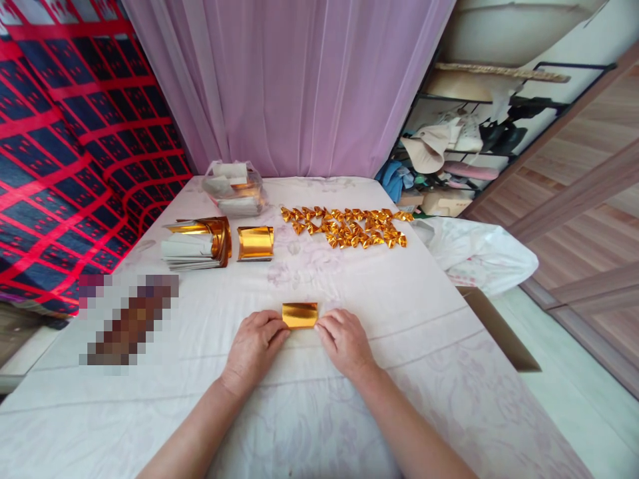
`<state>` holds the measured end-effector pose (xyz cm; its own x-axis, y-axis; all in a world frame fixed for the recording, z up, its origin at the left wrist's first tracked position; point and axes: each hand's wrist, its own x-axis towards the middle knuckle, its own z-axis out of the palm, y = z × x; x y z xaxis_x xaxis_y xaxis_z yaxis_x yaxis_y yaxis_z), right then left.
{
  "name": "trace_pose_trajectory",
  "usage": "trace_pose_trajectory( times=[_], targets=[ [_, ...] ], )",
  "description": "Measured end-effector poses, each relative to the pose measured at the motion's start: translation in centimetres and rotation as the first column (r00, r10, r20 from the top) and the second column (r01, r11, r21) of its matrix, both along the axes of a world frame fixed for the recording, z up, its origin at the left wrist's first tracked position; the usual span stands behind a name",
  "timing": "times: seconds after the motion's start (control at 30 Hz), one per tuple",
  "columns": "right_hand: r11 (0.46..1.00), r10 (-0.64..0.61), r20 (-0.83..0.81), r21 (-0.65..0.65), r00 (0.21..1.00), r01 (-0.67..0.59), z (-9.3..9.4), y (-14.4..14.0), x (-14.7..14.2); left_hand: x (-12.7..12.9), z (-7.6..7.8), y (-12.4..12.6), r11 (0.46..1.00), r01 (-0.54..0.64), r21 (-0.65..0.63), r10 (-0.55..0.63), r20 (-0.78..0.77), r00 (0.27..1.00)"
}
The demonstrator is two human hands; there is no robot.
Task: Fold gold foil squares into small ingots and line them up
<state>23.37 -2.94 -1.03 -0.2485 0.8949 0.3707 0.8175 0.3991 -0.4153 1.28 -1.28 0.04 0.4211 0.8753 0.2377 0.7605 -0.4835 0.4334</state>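
Note:
A small sheet of shiny gold foil paper (299, 315) is held level between my two hands, low over the cloth-covered table (319, 419). My left hand (257, 342) pinches its left edge, thumb and fingers closed. At the opposite edge, my right hand (347, 339) grips it the same way. The sheet looks slightly curved along its lower side. Beyond it sits a short stack of gold foil paper (256, 243). To the left of that is a larger fanned stack of foil paper (190, 249), its pale backs showing.
Rows of folded gold foil pieces (349, 226) lie at the back right of the table. A clear plastic bag (234, 189) with more paper stands at the back left. A blurred-out item (132, 319) lies left. A white plastic bag (492, 256) and shelves (464, 100) are beyond the right edge.

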Motion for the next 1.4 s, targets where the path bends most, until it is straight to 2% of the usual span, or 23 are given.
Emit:
trace_pose_trajectory(
  times=[0.13,0.4,0.63,1.07,1.4],
  targets=[
    [0.999,0.038,-0.038,-0.012,0.999,-0.038,-0.1,-0.1,0.3,0.2,0.1,0.2,0.999,-0.027,-0.031,0.028,0.037,0.999],
    [0.998,-0.068,-0.052,-0.007,0.996,0.068,-0.3,-0.5,-0.2,0.6,-0.2,-0.3,0.998,-0.068,-0.01,0.068,0.113,0.991],
    [0.992,-0.124,-0.058,0.021,0.991,0.126,0.0,-0.5,-0.6,1.2,0.1,-0.2,0.994,-0.101,-0.027,0.104,0.097,0.99],
    [0.98,-0.195,0.032,-0.031,0.98,0.196,0.2,-0.3,-1.0,1.4,0.1,-0.3,0.988,-0.153,-0.033,0.155,0.065,0.986],
    [0.978,-0.205,0.05,-0.021,0.978,0.206,0.1,-0.3,-1.1,1.4,0.0,-0.3,0.986,-0.163,-0.03,0.164,0.049,0.985]
  ],
)
